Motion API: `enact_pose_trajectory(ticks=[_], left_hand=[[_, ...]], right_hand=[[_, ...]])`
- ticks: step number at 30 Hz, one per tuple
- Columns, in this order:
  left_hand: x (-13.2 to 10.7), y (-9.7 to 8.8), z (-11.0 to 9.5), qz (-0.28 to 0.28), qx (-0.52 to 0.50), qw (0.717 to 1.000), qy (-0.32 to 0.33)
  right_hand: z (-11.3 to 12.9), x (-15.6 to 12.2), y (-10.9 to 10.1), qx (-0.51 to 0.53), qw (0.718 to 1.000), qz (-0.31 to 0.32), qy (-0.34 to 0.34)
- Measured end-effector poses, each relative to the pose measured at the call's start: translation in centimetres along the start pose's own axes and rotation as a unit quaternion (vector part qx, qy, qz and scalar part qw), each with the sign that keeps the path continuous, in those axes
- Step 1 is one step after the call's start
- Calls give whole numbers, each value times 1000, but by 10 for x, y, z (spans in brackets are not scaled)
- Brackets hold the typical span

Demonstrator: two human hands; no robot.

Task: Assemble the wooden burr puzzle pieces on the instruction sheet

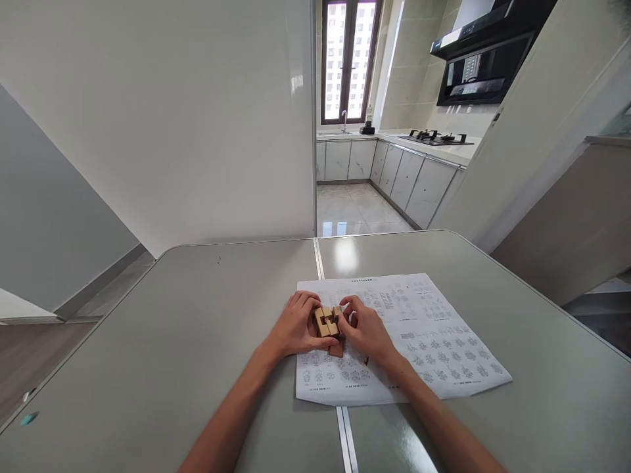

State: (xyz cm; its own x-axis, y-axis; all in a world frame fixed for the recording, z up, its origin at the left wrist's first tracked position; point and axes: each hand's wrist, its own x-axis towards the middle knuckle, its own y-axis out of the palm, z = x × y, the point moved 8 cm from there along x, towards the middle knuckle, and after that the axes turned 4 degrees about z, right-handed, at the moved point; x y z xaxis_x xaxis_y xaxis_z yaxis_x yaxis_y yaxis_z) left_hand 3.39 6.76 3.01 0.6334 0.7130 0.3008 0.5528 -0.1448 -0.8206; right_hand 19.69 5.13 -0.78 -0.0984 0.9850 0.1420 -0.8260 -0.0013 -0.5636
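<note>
A small wooden interlocking puzzle (326, 322) of light notched blocks sits between my two hands, over a printed paper sheet (394, 387). My left hand (300, 325) is closed round its left side, thumb along the near edge and fingers at the back. My right hand (365, 328) pinches at the right side, its fingertips on a block there. Part of the puzzle is hidden by the fingers. A reddish-brown wooden piece (336, 349) shows just below the puzzle; whether it is joined on I cannot tell. Rows of small diagrams cover the sheet.
The sheet lies on a grey-green table (197, 341) with a pale seam (346, 439) down its middle. A small teal object (29, 418) is at the far left. Beyond stand a white wall panel (197, 118) and a kitchen with cabinets (399, 177) and a stove (436, 137).
</note>
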Motion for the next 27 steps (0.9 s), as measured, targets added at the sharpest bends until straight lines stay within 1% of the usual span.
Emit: enact_pose_trajectory(ticks=[5, 9, 13, 16, 22, 27], left_hand=[[0, -2, -1, -3, -12, 1000, 5], [0, -5, 0, -13, -40, 999, 2], [0, -11, 7, -40, -89, 995, -31], [0, -14, 14, -57, -124, 989, -56], [-1, -17, 25, -85, -159, 979, -99], [-4, -14, 33, -86, -180, 969, -144]], right_hand=[[1, 0, -2, 23, 1000, -3, 7], [-2, 0, -4, 76, 997, -18, 18], [-8, 1, -8, 126, 991, -46, 26], [-12, 2, -9, 137, 988, -61, 30], [-16, 2, -7, 159, 985, -60, 33], [-20, 2, -6, 207, 975, -63, 53]])
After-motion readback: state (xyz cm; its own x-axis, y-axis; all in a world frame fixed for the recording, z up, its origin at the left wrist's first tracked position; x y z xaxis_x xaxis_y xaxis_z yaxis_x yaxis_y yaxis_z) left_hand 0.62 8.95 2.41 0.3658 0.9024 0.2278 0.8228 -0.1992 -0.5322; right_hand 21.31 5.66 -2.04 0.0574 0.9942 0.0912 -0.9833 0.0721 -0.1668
